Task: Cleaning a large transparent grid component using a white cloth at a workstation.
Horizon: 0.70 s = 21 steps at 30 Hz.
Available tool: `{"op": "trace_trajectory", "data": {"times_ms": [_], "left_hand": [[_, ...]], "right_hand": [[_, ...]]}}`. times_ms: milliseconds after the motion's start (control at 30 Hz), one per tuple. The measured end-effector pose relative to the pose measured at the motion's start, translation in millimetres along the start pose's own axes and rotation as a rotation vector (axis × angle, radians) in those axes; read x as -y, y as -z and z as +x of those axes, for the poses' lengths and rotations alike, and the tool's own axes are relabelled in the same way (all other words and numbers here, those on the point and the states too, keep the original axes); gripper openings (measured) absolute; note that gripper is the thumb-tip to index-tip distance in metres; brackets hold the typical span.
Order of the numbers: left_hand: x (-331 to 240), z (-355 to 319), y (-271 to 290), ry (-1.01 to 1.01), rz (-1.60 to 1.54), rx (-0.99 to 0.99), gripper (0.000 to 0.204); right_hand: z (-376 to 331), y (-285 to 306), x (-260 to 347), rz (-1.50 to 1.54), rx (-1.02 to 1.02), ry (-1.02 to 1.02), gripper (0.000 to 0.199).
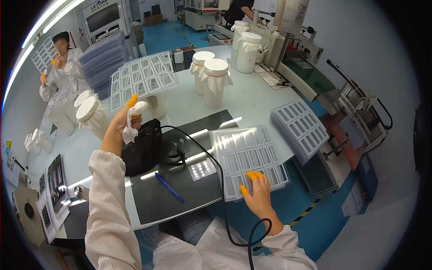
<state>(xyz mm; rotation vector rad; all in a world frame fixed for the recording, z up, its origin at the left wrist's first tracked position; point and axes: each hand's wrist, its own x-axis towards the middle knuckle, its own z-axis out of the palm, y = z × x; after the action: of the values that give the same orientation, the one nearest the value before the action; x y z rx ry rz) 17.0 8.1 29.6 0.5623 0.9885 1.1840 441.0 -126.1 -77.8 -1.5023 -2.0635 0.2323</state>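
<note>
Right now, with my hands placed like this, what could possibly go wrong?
The stack of clear trays under your right hand seems to jut past the edge of the table, so pressing there might tip it. The black cable passes along its left side and could snag the trays if pulled.

Single view, taken by the left of two head-worn fisheye cameras. It is aimed down and forward across the worktable (258,101), from above its near edge. Sleeves (110,211) are let in from the lower edge; the left hand (120,122) and right hand (259,191) are caught at close range. Blue floor (157,37) and a machine (199,17) are taken in at the top, far off. Straight edges are bent toward the rim; corners are blacked out.
</note>
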Motion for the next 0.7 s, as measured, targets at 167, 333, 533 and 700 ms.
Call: {"op": "trace_trajectory", "data": {"times_ms": [167,333,533,700], "left_hand": [[-1.8,-2.6,-2.2,0.01,-0.001,-0.014,0.035],[-2.9,-4.3,2.7,0.005,-0.012,-0.06,0.041],[1.0,-1.2,-4.0,0.016,0.017,-0.081,0.04],[-0.9,-9.1,-4.0,0.011,0.077,-0.094,0.038]], "right_hand": [[15.3,15.7,-38.2,-0.151,-0.118,-0.123,0.04],[63.7,42.5,-102.3,-0.436,-0.261,-0.208,0.048],[106.8,60.3,-189.2,-0.649,-0.207,-0.42,0.055],[109.8,59.0,-198.4,-0.724,-0.17,-0.209,0.046]]}}
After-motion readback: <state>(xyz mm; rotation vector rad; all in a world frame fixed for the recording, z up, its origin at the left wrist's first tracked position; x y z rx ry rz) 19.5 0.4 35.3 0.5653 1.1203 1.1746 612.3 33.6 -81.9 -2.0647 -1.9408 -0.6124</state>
